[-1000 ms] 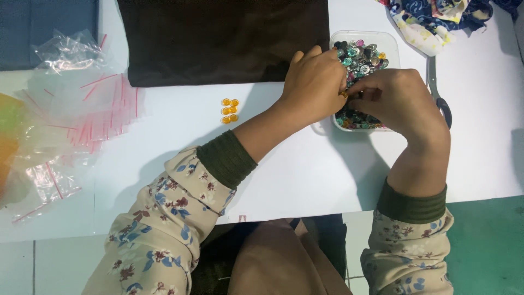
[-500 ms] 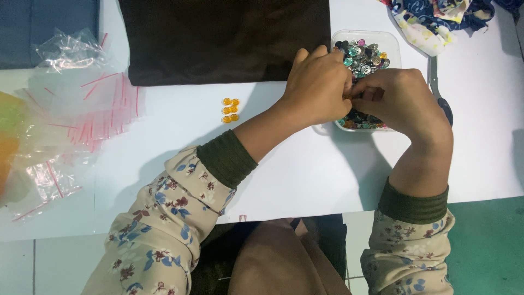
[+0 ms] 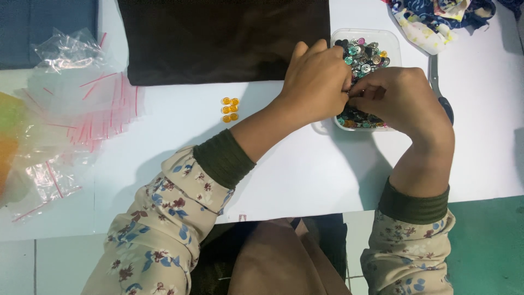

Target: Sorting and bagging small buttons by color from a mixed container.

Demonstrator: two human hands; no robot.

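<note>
Both hands stay put: left hand (image 3: 316, 82) and right hand (image 3: 401, 101) pinch, fingertips together, over the clear plastic tub of mixed buttons (image 3: 364, 54); what they grasp is hidden.

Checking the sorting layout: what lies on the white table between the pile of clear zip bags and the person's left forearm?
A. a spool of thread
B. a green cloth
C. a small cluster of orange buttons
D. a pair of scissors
C: a small cluster of orange buttons lies on the white table, just below the dark brown cloth.
</note>
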